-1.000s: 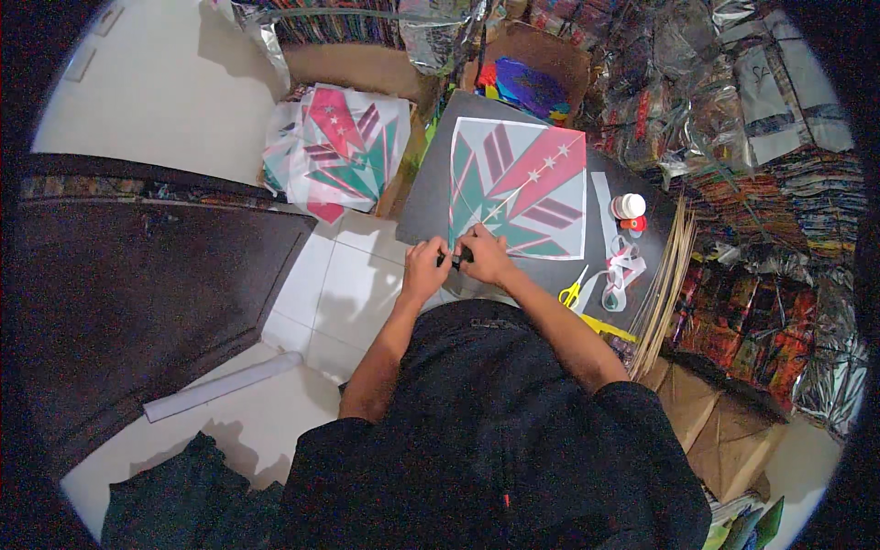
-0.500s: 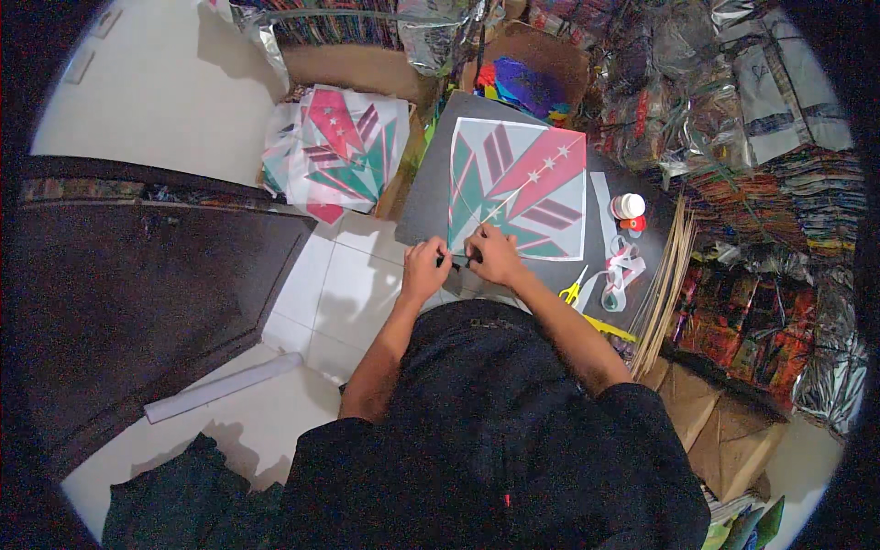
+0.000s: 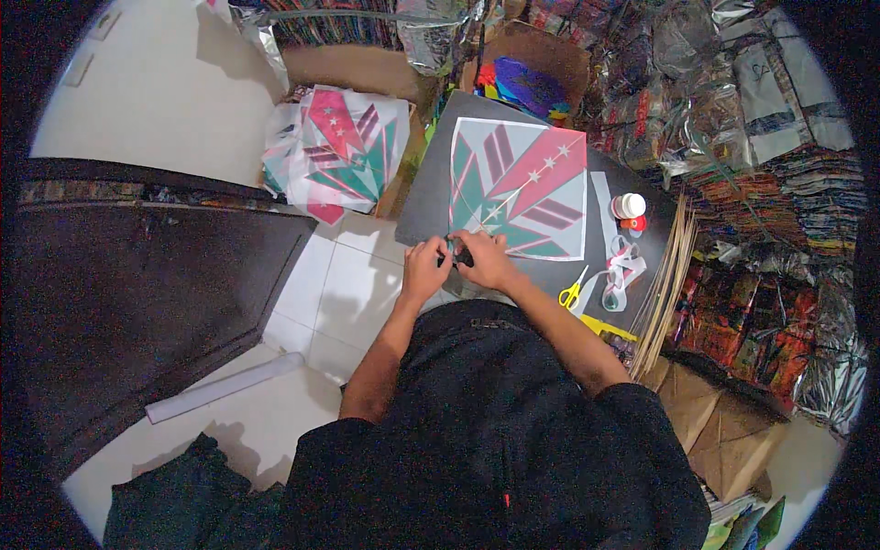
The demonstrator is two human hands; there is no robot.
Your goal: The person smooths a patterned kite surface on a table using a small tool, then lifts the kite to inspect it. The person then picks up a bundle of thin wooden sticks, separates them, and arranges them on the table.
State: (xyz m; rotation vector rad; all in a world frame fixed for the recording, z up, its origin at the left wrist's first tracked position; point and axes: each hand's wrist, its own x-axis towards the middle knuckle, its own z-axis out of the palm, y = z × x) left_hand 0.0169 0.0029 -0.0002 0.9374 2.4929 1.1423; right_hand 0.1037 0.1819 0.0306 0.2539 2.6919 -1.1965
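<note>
A square paper kite in white, red and green with white stars lies on the dark table. A thin stick runs corner to corner along it. At its near left corner, my left hand is closed, thumb and fingers pinching the corner's edge. Close beside it, my right hand is also closed, fingers bent over the same corner, with the fingertips nearly meeting the left ones. Exactly what is between the fingertips is too small to make out. Yellow-handled scissors lie right of the kite.
Right of the kite are a white-lidded jar, a small red container, curled white and red paper strips and thin bamboo sticks. Similar printed sheets are piled on a box at left. Stacked wrapped bundles line the right.
My right hand has shifted slightly left and closer to my left hand, its fingers curling at the corner. The left hand has barely moved; the kite stays put.
</note>
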